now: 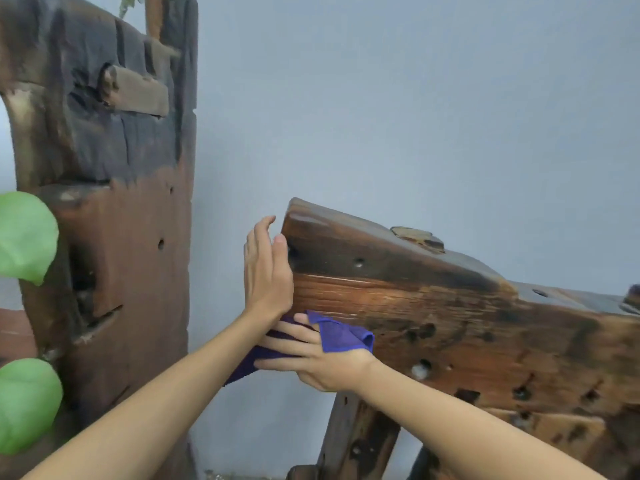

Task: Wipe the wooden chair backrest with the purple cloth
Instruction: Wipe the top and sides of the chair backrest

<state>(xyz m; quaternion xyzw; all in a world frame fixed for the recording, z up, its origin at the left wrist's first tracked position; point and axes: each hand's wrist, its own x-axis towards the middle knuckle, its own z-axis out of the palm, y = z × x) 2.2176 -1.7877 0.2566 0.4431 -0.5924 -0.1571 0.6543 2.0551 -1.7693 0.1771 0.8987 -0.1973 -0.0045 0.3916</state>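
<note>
flat fingers of the right hand (322, 362) press the purple cloth (343, 336) against the left end of the wooden chair backrest (450, 323), not pinching it. just above that, the left hand (266, 271) lies spread and flat on the end edge of the backrest, holding nothing. off to the left of both hands stands a tall dark wooden slab (114, 202) with green leaves (24, 237) by it.
</note>
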